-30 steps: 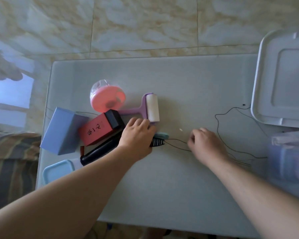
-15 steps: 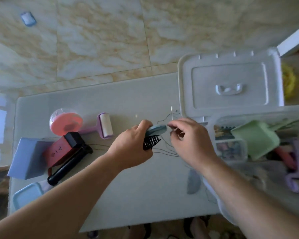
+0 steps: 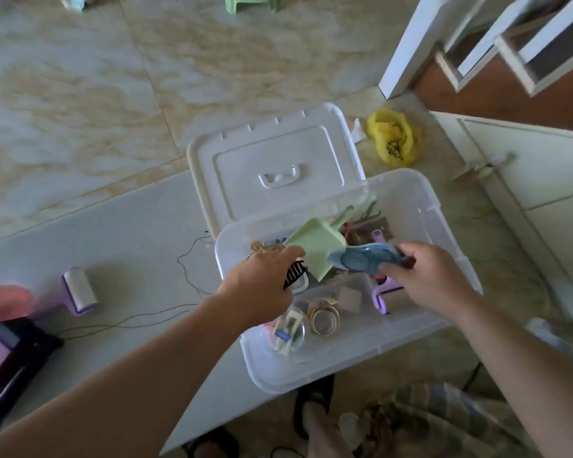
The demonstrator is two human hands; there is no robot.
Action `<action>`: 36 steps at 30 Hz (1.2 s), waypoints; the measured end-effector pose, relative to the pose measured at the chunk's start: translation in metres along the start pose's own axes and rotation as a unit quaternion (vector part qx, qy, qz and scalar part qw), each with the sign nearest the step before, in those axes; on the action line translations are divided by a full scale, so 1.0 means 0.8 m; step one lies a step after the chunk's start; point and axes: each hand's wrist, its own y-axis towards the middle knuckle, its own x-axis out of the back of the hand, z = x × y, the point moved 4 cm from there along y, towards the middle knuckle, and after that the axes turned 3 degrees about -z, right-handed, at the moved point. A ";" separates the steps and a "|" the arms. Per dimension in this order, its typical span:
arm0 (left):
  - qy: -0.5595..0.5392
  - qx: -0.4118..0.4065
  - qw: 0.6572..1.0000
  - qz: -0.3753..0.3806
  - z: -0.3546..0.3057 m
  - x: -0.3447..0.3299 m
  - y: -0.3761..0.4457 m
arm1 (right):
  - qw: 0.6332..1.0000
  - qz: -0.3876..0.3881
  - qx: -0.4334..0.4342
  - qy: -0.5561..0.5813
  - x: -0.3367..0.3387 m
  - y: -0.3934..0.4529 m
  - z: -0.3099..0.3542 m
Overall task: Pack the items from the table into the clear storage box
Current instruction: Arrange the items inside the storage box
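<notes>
Over the clear storage box [image 3: 444,206], right hand [image 3: 424,279] fingers clamp an unlabelled blue tool [image 3: 364,259]; left hand [image 3: 262,282] fingers grip a black comb [image 3: 295,276].

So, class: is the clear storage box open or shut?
Open. The clear storage box has no cover; its white lid lies flat behind it, and a green dustpan and tape rolls show inside.
</notes>
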 end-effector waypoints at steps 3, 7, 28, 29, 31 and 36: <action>0.008 -0.005 1.000 0.004 -0.022 -0.035 0.013 | 0.989 0.131 -0.032 -0.051 -0.023 -0.009 -0.064; 0.024 -0.022 0.999 0.003 -0.039 -0.074 0.028 | 0.964 0.223 0.033 -0.139 -0.060 0.001 -0.076; -0.032 0.039 0.998 -0.028 -0.055 -0.118 0.062 | 0.964 0.100 0.194 -0.152 -0.085 0.063 -0.076; -0.031 0.036 0.998 -0.034 -0.056 -0.117 0.062 | 0.965 0.079 0.205 -0.145 -0.085 0.063 -0.071; -0.048 0.028 0.998 -0.035 -0.059 -0.117 0.061 | 0.978 0.079 0.180 -0.065 -0.079 0.056 -0.058; -0.075 -0.020 0.996 -0.053 -0.077 -0.126 0.056 | 0.974 0.185 0.036 0.129 -0.072 0.027 -0.042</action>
